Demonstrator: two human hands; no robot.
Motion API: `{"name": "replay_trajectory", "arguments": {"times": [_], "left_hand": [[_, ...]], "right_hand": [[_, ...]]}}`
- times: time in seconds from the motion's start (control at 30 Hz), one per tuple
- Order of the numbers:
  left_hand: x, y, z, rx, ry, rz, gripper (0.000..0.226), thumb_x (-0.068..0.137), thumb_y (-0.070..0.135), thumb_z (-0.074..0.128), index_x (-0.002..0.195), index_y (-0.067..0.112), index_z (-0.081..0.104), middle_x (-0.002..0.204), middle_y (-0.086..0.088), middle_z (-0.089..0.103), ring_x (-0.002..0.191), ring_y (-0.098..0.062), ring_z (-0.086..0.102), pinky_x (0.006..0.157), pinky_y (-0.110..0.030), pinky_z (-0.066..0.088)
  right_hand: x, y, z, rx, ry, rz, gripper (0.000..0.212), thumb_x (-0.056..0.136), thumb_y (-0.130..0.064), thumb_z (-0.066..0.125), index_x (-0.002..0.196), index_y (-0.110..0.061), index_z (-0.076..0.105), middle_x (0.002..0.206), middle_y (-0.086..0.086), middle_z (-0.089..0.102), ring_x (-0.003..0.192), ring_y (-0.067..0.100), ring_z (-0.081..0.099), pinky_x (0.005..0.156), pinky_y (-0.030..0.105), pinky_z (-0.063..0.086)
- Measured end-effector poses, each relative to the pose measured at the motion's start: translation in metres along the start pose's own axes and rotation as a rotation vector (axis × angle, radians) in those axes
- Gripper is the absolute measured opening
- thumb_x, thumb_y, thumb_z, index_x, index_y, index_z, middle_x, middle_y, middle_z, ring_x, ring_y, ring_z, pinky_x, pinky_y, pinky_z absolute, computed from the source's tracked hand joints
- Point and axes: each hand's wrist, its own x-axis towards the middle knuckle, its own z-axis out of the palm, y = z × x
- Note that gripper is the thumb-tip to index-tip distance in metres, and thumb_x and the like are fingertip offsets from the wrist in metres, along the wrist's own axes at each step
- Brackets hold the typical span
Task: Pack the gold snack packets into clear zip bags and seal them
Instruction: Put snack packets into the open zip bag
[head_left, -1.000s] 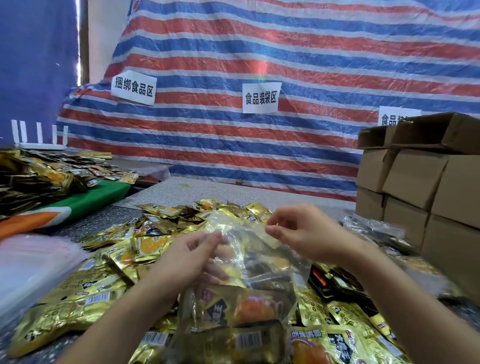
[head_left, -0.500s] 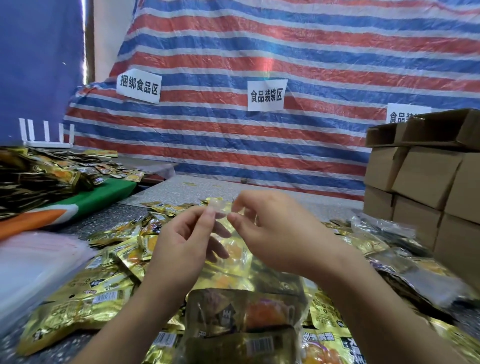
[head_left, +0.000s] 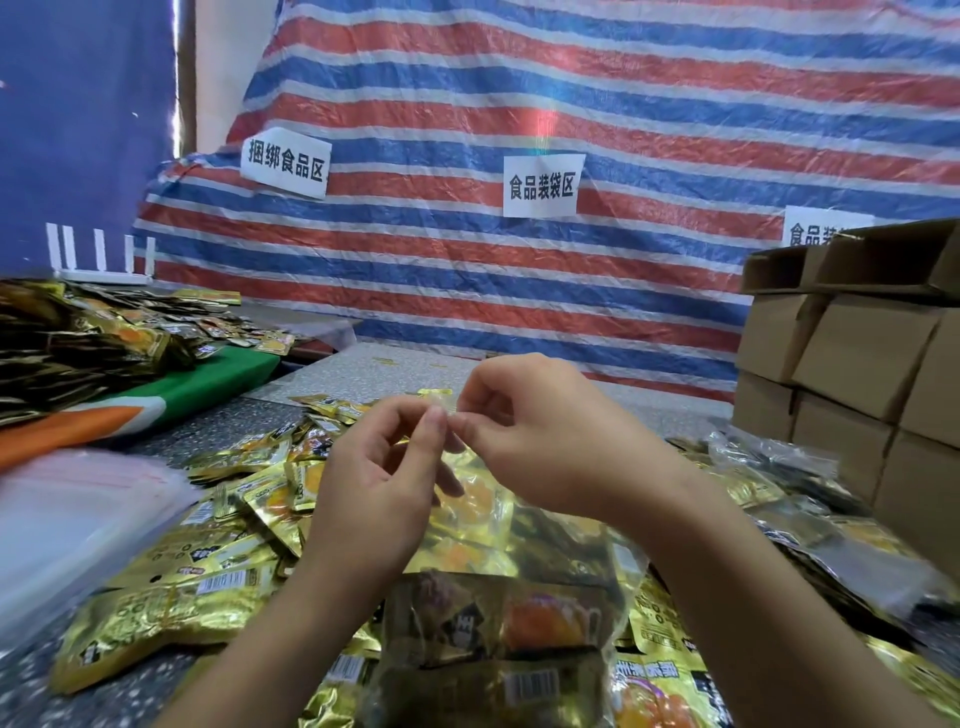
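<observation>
At the near edge of the table a clear zip bag (head_left: 498, 623) stands upright in front of the person, already filled with gold snack packets (head_left: 524, 618) stacked flat inside it, its long axis running from the near edge up toward the hands. The bag's open mouth is its top end, and that strip lies directly between the two hands, so neither hand has to reach for it. The left hand (head_left: 374, 483) has its fingers curled, thumb and forefinger pinching the top strip from the left. The right hand (head_left: 540, 441) is curled the same way and pinches the strip just beside the left fingertips, the two pinches almost touching. Judging by this, sealing has begun at one spot, and the strip runs sideways from there, so the coming press would travel along it toward the bag's corners. Around the bag, loose packets (head_left: 171, 608) cover the middle of the table. Toward the right edge lie filled bags (head_left: 810, 499), and past them cardboard boxes (head_left: 862, 358) are stacked at the far right corner.
</observation>
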Motion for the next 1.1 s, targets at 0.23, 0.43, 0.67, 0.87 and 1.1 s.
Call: {"name": "replay_trajectory", "arguments": {"times": [0.23,0.43,0.67,0.87,1.1], "left_hand": [[-0.001,-0.001,0.000,0.021,0.002,0.049,0.025,0.092,0.031,0.053,0.082,0.010,0.061,0.068,-0.011,0.062,0.052,-0.015,0.060,0.046,-0.024,0.044],[-0.001,-0.004,-0.001,0.120,0.014,0.081,0.017,0.092,0.033,0.051,0.081,0.027,0.063,0.070,-0.001,0.064,0.055,-0.009,0.056,0.050,-0.028,0.045],[-0.002,-0.006,-0.002,0.100,0.074,0.062,0.020,0.092,0.029,0.056,0.082,0.018,0.069,0.067,-0.005,0.063,0.057,-0.019,0.055,0.052,-0.037,0.044],[-0.005,-0.005,0.003,0.147,0.143,0.118,0.023,0.090,0.031,0.055,0.072,0.019,0.064,0.063,-0.007,0.059,0.056,-0.027,0.052,0.050,-0.043,0.041],[-0.007,-0.007,0.008,0.155,0.165,0.123,0.024,0.096,0.023,0.059,0.073,0.021,0.063,0.064,-0.006,0.058,0.057,-0.028,0.052,0.049,-0.045,0.040]], "right_hand": [[-0.001,-0.006,0.001,-0.027,-0.009,0.005,0.018,0.096,-0.029,0.058,0.081,-0.020,0.062,0.079,-0.004,0.063,0.074,0.014,0.057,0.065,0.037,0.050],[-0.004,-0.009,0.004,-0.088,0.049,-0.018,0.015,0.094,-0.025,0.060,0.080,-0.021,0.061,0.078,-0.004,0.060,0.074,0.016,0.054,0.065,0.038,0.050],[-0.003,-0.003,0.006,-0.078,0.028,0.001,0.017,0.097,-0.030,0.059,0.083,-0.021,0.060,0.078,-0.004,0.059,0.074,0.019,0.055,0.066,0.039,0.049],[-0.008,0.005,0.002,-0.103,0.008,0.001,0.018,0.098,-0.035,0.058,0.085,-0.022,0.059,0.078,-0.006,0.057,0.075,0.019,0.055,0.068,0.041,0.051],[-0.024,0.022,-0.003,-0.176,-0.007,0.040,0.017,0.100,-0.037,0.052,0.088,-0.026,0.056,0.081,-0.011,0.055,0.075,0.010,0.051,0.065,0.035,0.044]]}}
